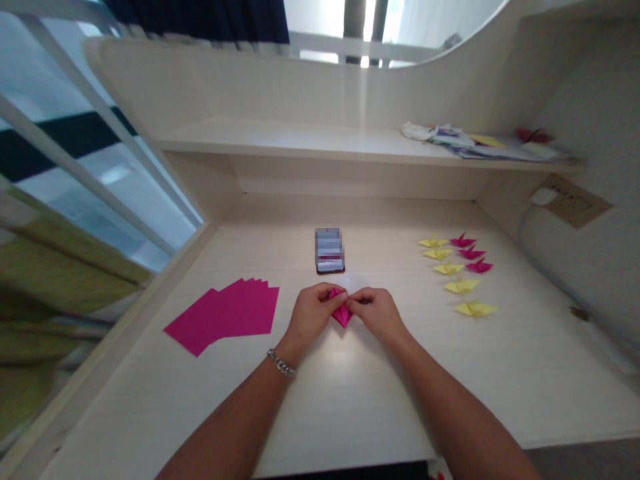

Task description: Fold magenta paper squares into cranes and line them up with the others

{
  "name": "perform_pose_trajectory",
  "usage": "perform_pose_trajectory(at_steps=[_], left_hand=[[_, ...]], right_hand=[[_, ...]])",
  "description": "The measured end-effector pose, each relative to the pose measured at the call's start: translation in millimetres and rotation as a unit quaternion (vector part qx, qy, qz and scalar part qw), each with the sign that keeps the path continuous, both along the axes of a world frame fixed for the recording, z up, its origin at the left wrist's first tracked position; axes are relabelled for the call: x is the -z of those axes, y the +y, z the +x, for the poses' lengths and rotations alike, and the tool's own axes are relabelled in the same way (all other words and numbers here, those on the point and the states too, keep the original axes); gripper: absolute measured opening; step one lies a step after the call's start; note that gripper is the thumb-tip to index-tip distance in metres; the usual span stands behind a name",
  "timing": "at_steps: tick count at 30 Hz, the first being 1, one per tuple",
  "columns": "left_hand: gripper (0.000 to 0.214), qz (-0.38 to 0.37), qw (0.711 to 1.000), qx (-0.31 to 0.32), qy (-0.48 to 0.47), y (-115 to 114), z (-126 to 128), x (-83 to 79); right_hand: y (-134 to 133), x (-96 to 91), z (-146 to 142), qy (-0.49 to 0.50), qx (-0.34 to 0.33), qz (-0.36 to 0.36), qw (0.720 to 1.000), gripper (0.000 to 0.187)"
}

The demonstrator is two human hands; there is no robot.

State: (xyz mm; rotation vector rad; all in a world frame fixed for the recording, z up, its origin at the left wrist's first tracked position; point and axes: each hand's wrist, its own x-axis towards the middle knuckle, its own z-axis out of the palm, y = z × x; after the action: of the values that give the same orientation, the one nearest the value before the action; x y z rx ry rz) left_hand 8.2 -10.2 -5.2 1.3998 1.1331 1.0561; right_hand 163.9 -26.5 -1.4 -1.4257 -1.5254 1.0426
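Fingers of both our hands are closed in a pinch on a small folded piece of magenta paper, which sits low over the pale wooden desk, right in front of us at its middle. Our left hand grips the fold's left side and our right hand grips its right side, with the fingertips almost meeting above it and its pointed lower tip showing between them. We cannot tell whether that tip touches the desk. A silver chain bracelet circles our left wrist. To the left of the hands, well apart, a fanned stack of flat magenta paper sheets lies on the desk. Just beyond the hands a dark smartphone lies flat, its screen blurred. Off to the right, five yellow folded paper figures stand in a slanting row, and three magenta folded paper figures stand just beside the far end of that row. Above the desk's back edge runs a pale wooden shelf, which carries a loose pile of papers at its right end.
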Motion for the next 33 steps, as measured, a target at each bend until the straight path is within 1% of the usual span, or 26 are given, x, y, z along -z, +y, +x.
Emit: perform_pose_trajectory(at_steps=[5, 10, 13, 17, 18, 20, 22, 23, 27, 33], left_hand=[[0.021, -0.012, 1.000, -0.004, -0.008, 1, -2, -1.2], [0.024, 0.012, 1.000, -0.019, 0.004, 2, -5, -3.3], [0.027, 0.016, 0.999, -0.033, 0.009, 3, -7, -7.2], [0.030, 0.003, 0.998, -0.060, -0.036, 3, -9, -13.3], [0.030, -0.005, 0.997, -0.052, -0.051, 3, -9, -14.1], [0.030, -0.018, 0.997, -0.018, -0.067, 3, -9, -14.9], [0.030, -0.028, 0.997, 0.015, -0.066, 1, -9, -14.8], [0.029, -0.034, 0.997, 0.021, -0.061, 1, -8, -14.7], [0.020, -0.051, 0.998, 0.017, -0.038, 0, -7, -15.0], [0.017, -0.025, 1.000, 0.002, -0.004, 1, -7, -12.1]], right_hand=[[1, 0.0, 1, 0.030, -0.002, -0.025, 0.999, 0.014], [2, 3.2, 1, 0.047, -0.009, -0.047, 0.998, 0.011], [2, 5.2, 1, 0.056, -0.017, -0.056, 0.997, 0.011], [3, 5.4, 1, 0.065, -0.017, -0.066, 0.996, 0.010], [3, 5.1, 1, 0.068, -0.017, -0.068, 0.995, 0.010], [3, 4.2, 2, 0.076, -0.014, -0.069, 0.995, 0.011], [3, 3.6, 2, 0.083, -0.013, -0.070, 0.994, 0.011], [3, 3.4, 2, 0.085, -0.013, -0.071, 0.994, 0.011], [2, 3.6, 3, 0.084, -0.022, -0.069, 0.994, 0.011], [1, 5.8, 1, 0.096, -0.053, -0.058, 0.992, 0.015]])
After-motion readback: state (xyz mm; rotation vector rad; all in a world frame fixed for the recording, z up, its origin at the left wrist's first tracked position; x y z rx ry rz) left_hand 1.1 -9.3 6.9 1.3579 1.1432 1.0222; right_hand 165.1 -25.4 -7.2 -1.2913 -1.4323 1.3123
